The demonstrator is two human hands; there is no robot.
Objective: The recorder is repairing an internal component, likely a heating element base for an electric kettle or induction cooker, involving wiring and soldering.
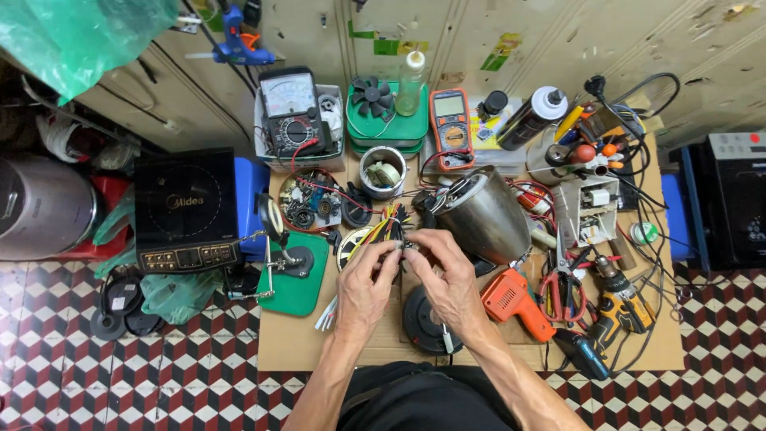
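My left hand (pixel 365 281) and my right hand (pixel 447 275) meet over the middle of a small wooden table (pixel 295 343). Together they pinch a small dark part (pixel 401 246) joined to a bundle of yellow, red and black wires (pixel 381 222). The wires run toward a tilted steel kettle body (pixel 481 215) lying just right of my hands. A round black base (pixel 423 321) sits under my right wrist. What the fingertips grip exactly is hidden by the fingers.
An orange drill (pixel 515 302), red pliers (pixel 558 291), a yellow drill (pixel 622 307), an analog meter (pixel 291 112), an orange multimeter (pixel 451 116), a green stand with magnifier (pixel 291 267) and a black induction cooker (pixel 185 209) crowd the table and the floor at left.
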